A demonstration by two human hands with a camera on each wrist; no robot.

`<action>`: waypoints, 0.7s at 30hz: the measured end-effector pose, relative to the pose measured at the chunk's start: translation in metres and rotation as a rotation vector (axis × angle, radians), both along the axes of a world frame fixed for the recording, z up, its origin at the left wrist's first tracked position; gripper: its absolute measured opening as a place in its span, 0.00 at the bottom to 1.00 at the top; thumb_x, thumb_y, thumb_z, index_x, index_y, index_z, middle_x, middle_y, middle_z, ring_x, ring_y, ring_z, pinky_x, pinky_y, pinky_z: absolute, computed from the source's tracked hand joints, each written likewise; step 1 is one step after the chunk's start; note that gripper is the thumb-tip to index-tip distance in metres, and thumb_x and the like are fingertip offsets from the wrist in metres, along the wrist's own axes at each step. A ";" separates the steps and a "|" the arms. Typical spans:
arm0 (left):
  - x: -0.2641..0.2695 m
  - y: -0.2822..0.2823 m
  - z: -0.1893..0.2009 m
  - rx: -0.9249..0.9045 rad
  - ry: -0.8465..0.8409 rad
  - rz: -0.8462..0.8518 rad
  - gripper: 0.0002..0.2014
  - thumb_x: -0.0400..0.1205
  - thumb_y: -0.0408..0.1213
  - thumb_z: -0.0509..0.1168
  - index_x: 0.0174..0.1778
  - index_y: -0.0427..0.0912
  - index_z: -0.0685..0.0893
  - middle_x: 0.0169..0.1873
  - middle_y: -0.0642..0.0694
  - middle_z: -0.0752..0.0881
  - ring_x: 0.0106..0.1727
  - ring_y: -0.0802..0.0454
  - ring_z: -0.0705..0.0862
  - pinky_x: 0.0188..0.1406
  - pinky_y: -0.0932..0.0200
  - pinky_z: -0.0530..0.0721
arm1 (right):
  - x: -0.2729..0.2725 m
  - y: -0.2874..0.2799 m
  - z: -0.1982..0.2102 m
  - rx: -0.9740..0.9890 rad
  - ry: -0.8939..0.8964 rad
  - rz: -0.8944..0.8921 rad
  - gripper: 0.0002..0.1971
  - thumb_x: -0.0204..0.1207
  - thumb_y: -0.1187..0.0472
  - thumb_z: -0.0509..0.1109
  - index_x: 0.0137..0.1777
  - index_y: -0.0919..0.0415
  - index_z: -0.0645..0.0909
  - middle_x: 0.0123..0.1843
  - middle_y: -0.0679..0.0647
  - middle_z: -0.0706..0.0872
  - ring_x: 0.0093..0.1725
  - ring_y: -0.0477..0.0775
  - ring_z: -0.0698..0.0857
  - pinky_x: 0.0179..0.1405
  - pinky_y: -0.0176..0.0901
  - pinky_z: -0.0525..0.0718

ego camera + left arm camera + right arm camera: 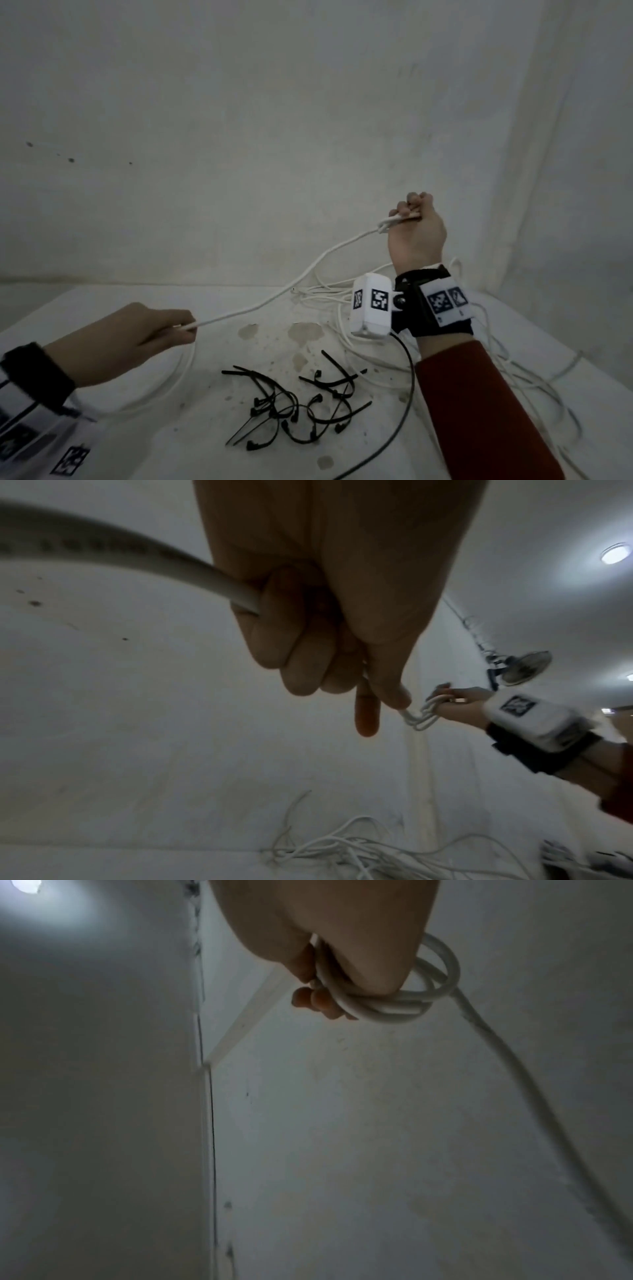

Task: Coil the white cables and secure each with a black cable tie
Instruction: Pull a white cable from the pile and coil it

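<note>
Right hand (416,236) is gripping small cable coil (407,999); left hand (137,337) is pinching white cable (274,299) spanning between; black cable ties (298,407) lying below.

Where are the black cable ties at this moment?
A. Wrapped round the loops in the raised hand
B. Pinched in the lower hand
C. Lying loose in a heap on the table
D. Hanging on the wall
C: the black cable ties lie scattered on the table, untouched, while the right hand grips only loops of the white cable and the left hand pinches its straight run.
</note>
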State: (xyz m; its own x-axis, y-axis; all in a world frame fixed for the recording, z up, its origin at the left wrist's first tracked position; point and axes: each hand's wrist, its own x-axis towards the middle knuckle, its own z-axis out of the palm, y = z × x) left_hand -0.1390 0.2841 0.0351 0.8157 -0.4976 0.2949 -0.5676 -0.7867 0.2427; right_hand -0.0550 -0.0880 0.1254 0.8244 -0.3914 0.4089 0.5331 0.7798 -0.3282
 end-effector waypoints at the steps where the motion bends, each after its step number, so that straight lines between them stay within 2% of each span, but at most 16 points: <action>1: -0.004 -0.004 0.004 0.022 0.002 -0.023 0.28 0.76 0.71 0.45 0.42 0.53 0.80 0.21 0.54 0.77 0.20 0.60 0.71 0.23 0.68 0.65 | 0.003 0.006 0.001 -0.042 0.018 -0.093 0.12 0.88 0.64 0.53 0.41 0.58 0.70 0.27 0.47 0.83 0.21 0.44 0.75 0.29 0.38 0.73; 3: -0.010 -0.009 0.015 0.074 0.008 -0.066 0.31 0.74 0.73 0.44 0.41 0.52 0.81 0.22 0.57 0.77 0.21 0.62 0.71 0.24 0.69 0.66 | 0.009 0.016 0.001 -0.198 0.036 -0.293 0.09 0.87 0.64 0.56 0.45 0.62 0.70 0.34 0.51 0.88 0.23 0.46 0.79 0.26 0.38 0.77; 5: -0.015 -0.014 0.026 0.104 0.028 -0.117 0.31 0.73 0.76 0.42 0.43 0.58 0.81 0.23 0.57 0.77 0.22 0.62 0.72 0.26 0.69 0.67 | 0.015 0.027 0.000 -0.401 0.028 -0.440 0.08 0.87 0.64 0.56 0.46 0.64 0.70 0.40 0.56 0.90 0.25 0.48 0.83 0.26 0.37 0.79; 7: -0.020 -0.014 0.036 0.072 0.048 -0.160 0.28 0.73 0.77 0.43 0.45 0.65 0.82 0.22 0.57 0.76 0.22 0.62 0.72 0.26 0.68 0.68 | 0.018 0.036 -0.003 -0.601 0.025 -0.518 0.08 0.87 0.64 0.56 0.47 0.66 0.71 0.43 0.60 0.90 0.25 0.49 0.85 0.24 0.36 0.78; 9: -0.024 -0.010 0.046 -0.008 0.037 -0.193 0.26 0.74 0.76 0.46 0.46 0.67 0.83 0.20 0.58 0.75 0.21 0.63 0.70 0.25 0.64 0.70 | 0.020 0.044 -0.010 -0.865 0.031 -0.586 0.08 0.86 0.63 0.57 0.50 0.68 0.71 0.42 0.58 0.90 0.25 0.50 0.86 0.22 0.35 0.77; 11: -0.026 -0.004 0.057 -0.099 -0.007 -0.199 0.25 0.75 0.74 0.50 0.46 0.64 0.85 0.19 0.57 0.75 0.20 0.64 0.69 0.23 0.60 0.72 | 0.020 0.049 -0.021 -1.246 0.027 -0.636 0.07 0.86 0.60 0.58 0.52 0.65 0.69 0.40 0.50 0.90 0.27 0.52 0.86 0.24 0.40 0.81; 13: -0.024 0.004 0.067 -0.177 -0.111 -0.176 0.25 0.76 0.72 0.50 0.45 0.61 0.85 0.19 0.57 0.76 0.19 0.63 0.70 0.23 0.59 0.74 | 0.017 0.052 -0.031 -1.648 -0.055 -0.603 0.06 0.85 0.58 0.60 0.53 0.60 0.67 0.40 0.47 0.90 0.28 0.50 0.86 0.30 0.46 0.84; 14: -0.022 0.009 0.071 -0.212 -0.180 -0.150 0.24 0.78 0.71 0.50 0.43 0.60 0.85 0.19 0.57 0.76 0.20 0.62 0.71 0.24 0.59 0.74 | 0.013 0.054 -0.035 -1.803 -0.099 -0.553 0.06 0.85 0.58 0.60 0.53 0.59 0.67 0.40 0.47 0.90 0.27 0.46 0.85 0.31 0.47 0.83; 16: -0.017 0.019 0.078 -0.263 -0.284 -0.083 0.24 0.79 0.69 0.49 0.41 0.57 0.83 0.21 0.54 0.76 0.20 0.60 0.70 0.25 0.60 0.72 | 0.003 0.057 -0.039 -1.981 -0.137 -0.416 0.05 0.85 0.58 0.60 0.50 0.58 0.67 0.38 0.48 0.90 0.26 0.38 0.82 0.31 0.38 0.77; 18: -0.011 0.026 0.082 -0.292 -0.340 -0.014 0.22 0.80 0.65 0.49 0.39 0.55 0.81 0.23 0.52 0.77 0.21 0.60 0.69 0.26 0.61 0.69 | -0.009 0.062 -0.041 -2.028 -0.131 -0.307 0.09 0.87 0.57 0.57 0.47 0.61 0.69 0.32 0.47 0.88 0.26 0.40 0.79 0.31 0.33 0.72; 21: -0.001 0.027 0.085 -0.312 -0.417 0.103 0.15 0.84 0.52 0.54 0.34 0.55 0.78 0.27 0.52 0.80 0.24 0.58 0.73 0.27 0.68 0.68 | -0.026 0.072 -0.044 -1.920 -0.107 -0.152 0.24 0.88 0.49 0.50 0.44 0.66 0.80 0.22 0.45 0.78 0.22 0.41 0.73 0.30 0.34 0.72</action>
